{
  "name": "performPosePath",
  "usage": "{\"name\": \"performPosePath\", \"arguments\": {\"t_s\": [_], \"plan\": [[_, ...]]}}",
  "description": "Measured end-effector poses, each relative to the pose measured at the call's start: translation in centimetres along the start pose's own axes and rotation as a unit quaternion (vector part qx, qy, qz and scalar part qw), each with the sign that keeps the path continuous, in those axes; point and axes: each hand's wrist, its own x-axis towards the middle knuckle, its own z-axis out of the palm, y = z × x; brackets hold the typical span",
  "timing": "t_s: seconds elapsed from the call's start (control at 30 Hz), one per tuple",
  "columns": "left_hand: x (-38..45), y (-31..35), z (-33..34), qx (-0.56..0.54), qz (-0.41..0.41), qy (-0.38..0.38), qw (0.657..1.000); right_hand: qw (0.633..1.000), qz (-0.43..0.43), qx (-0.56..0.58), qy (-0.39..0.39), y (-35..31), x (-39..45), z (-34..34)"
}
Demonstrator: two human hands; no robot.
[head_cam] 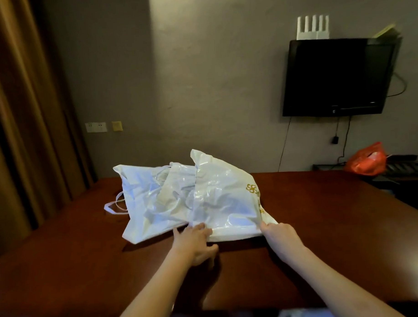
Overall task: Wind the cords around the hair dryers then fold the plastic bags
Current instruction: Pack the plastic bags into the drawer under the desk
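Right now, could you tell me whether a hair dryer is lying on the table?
No, the brown table holds only white plastic bags, which both hands touch.

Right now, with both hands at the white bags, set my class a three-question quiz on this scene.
1. True or false: the right hand grips the near corner of the printed white bag.
2. What colour is the bag on the rack to the right?
3. Which lies nearer the curtain: (a) the printed bag, (b) the plain white bag?

Key: 1 true; 2 red-orange; 3 b.
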Motion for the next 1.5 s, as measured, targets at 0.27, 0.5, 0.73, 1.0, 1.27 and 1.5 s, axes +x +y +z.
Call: {"name": "performPosePath", "arguments": {"t_s": [0.27, 0.5, 0.73, 1.0, 1.27, 1.5], "plan": [[-5.5, 6.2, -1.7, -0.054, -0.032, -0.021, 0.998, 0.999, 0.002, -0.044, -0.012, 2.7, -11.1, -1.6], [-6.1, 9.8, -2.2, -0.055, -0.029, 0.071, 0.996, 0.99, -0.074, 0.071, -0.093, 5.2, -16.2, -4.9], [-1.6, 10.8, -1.3, -0.113, -0.037, 0.013, 0.993, 0.742, 0.31, 0.592, -0.06, 7.7, -10.3, -5.5], [2.5, 9.6, 1.1, -0.212, -0.035, -0.028, 0.976, 0.551, 0.389, 0.736, -0.057, 6.4, -4.0, -3.1], [2.5, 9.8, 2.4, -0.317, -0.017, 0.033, 0.948, 0.486, 0.323, 0.81, -0.063, 4.6, -2.6, -2.1], [0.6, 10.0, 2.2, -0.555, 0.079, 0.036, 0.827, 0.345, 0.291, 0.89, -0.066, 3.5, -5.2, -1.9]]}}
